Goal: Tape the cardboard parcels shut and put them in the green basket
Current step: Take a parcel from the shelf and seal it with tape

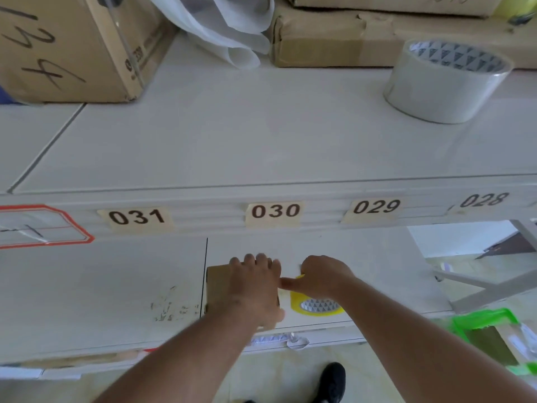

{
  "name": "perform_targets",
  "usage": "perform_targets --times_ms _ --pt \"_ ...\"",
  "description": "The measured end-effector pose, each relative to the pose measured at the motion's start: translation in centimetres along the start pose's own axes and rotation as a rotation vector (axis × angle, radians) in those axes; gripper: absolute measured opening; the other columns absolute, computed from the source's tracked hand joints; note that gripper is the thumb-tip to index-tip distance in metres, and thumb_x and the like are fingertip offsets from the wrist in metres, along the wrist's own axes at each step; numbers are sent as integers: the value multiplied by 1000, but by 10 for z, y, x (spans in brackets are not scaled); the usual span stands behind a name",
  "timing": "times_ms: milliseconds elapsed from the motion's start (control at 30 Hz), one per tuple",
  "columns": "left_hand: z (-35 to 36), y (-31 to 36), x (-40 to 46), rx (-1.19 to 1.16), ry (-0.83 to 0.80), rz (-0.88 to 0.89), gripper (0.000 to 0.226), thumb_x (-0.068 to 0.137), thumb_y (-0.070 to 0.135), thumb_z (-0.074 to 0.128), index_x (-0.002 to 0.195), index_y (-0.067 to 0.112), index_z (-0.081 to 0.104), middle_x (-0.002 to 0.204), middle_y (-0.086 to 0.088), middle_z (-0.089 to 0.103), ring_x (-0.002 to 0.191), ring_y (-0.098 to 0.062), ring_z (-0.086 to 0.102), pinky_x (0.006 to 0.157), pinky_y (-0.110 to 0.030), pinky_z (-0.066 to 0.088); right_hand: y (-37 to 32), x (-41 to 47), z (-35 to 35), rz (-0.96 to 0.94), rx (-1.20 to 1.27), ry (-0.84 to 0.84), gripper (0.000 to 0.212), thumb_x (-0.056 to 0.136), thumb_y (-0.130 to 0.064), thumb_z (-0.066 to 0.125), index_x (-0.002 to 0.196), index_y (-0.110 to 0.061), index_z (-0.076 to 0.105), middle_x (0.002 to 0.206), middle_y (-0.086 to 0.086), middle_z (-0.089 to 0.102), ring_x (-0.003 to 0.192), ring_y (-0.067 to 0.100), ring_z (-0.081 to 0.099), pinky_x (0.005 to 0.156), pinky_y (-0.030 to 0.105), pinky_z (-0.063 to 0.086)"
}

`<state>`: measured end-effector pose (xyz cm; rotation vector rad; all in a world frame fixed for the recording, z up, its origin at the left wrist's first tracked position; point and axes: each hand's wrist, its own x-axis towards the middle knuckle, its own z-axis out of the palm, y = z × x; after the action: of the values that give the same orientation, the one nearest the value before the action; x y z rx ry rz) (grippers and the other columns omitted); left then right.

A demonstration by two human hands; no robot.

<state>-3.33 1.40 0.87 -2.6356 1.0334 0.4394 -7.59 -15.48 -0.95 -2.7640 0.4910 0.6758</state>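
Note:
A small brown cardboard parcel (pixel 218 289) lies on the lower white shelf, near its front edge. My left hand (pixel 255 283) lies over the parcel with its fingers curled over the far edge, holding it. Just to the right, my right hand (pixel 322 276) grips a yellow tape roll (pixel 315 306), and its thumb points left toward the parcel. The strip between roll and parcel is mostly hidden by my hands. The green basket (pixel 491 318) stands on the floor at the lower right, with a brown parcel (pixel 491 346) inside it.
A big roll of clear tape (pixel 446 82) stands on the upper shelf at the right. Behind it lie flat cardboard boxes (pixel 334 39); a large box marked 134 (pixel 66 48) fills the upper left, with white plastic film (pixel 226 27) between them. Labels 031 to 028 line the shelf edge.

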Motion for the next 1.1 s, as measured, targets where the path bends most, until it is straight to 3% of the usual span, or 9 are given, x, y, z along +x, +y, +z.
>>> perform_targets --times_ms 100,200,333,400,500,667,733,833,1100 --pt "-4 -21 -1 -88 165 125 93 64 82 60 140 31 41 137 2 46 124 -27 47 99 -48 38 5 -8 -23 -38 68 0 75 75 -92 53 85 -19 69 86 -2 68 84 18 66 72 34 50" --pt "14 -56 -9 -538 371 223 87 61 78 69 137 44 45 134 21 46 125 -9 47 102 -39 42 7 -24 -65 -124 229 9 54 82 -75 66 92 -23 72 95 -1 70 88 16 66 73 34 51" --pt "65 -78 -20 -1101 275 180 80 70 45 87 133 57 39 134 26 44 122 -1 54 93 -15 48 -35 -29 -68 -212 184 10 51 81 -77 65 90 -26 66 92 -6 69 90 17 63 76 32 51" --pt "91 -91 -26 -1107 144 54 82 73 46 85 132 65 31 142 33 37 126 6 49 94 -9 43 -66 -22 -46 -247 167 -2 57 76 -78 63 81 -21 64 81 -4 68 82 19 64 75 34 53" --pt "127 -113 -34 -976 -36 -113 97 73 71 74 147 70 13 160 27 30 144 -7 40 115 -31 37 -98 -15 -23 -277 123 -13 58 74 -80 62 78 -22 60 79 -5 64 82 21 63 73 34 51" --pt "133 -114 -35 -991 -66 -145 98 78 71 71 151 67 5 164 22 28 147 -11 38 115 -34 37 -107 0 -27 -290 88 -52 60 78 -80 61 82 -20 63 84 -3 64 83 19 63 72 34 50" --pt "131 -114 -37 -1007 -84 -146 96 80 70 71 151 68 5 165 21 27 147 -10 37 114 -32 37 -92 4 -32 -298 0 -40 59 79 -79 61 79 -20 59 83 -4 63 82 21 62 66 32 44" --pt "130 -115 -39 -1011 -86 -122 93 82 70 70 148 71 4 166 23 23 150 -10 33 115 -33 35 -37 8 -48 -192 -162 -83 61 82 -82 54 96 -23 58 91 -7 63 90 22 60 74 34 41" --pt "134 -114 -40 -1053 -62 -108 92 81 73 68 144 76 2 166 26 20 153 -8 27 117 -39 35 40 28 -32 17 -150 -134 82 72 -100 43 101 -26 61 92 -7 68 84 9 60 70 31 37"
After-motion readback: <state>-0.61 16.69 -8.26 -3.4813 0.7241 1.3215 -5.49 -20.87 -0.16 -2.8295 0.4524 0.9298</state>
